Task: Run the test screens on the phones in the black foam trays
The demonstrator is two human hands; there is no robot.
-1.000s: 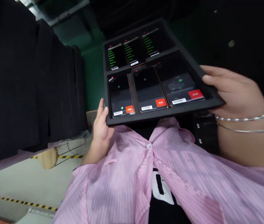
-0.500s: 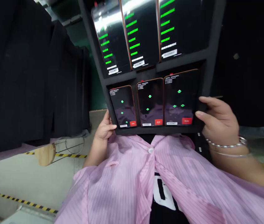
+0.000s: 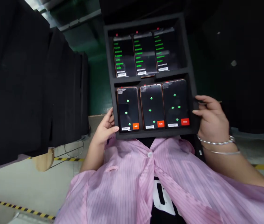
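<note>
- Tray [image 3: 150, 134], held in front of the pink shirt [image 3: 122, 174]; six lit phones [image 3: 151, 105] lie inside, in two rows.
- Left hand [image 3: 105, 128]: partly curled, gripping the tray's left edge.
- Right hand [image 3: 212, 119]: half closed, gripping its right edge.

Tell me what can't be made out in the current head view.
All in the head view:
Left hand: some fingertips hidden behind the black tray.
Upper phones: green text too small, blurred.
White labels: print too small to read.
Pink shirt: cut off by bottom edge.
</note>
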